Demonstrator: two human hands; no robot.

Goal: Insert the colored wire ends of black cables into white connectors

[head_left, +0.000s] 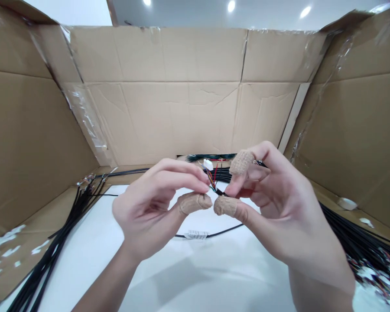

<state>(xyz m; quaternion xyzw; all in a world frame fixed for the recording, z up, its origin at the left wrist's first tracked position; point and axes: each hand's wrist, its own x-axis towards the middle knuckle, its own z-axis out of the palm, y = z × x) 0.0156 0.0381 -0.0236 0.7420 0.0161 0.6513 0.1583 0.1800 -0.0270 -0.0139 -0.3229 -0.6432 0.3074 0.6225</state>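
Note:
Between my hands, over the white work surface, is the end of a black cable with several thin coloured wires fanning out of it. A white connector sits at the top of the wires. My right hand pinches the black sheath between thumb and a finger; tape wraps the thumb and one finger. My left hand, its thumb also taped, is closed with its fingertips at the wires; exactly what they grip is partly hidden. Below, a black cable with a white label crosses the surface.
Cardboard walls stand at the back and both sides. A bundle of black cables lies on the left, another bundle on the right with coloured wire ends. White scraps are scattered at the far left. More cables lie behind my hands.

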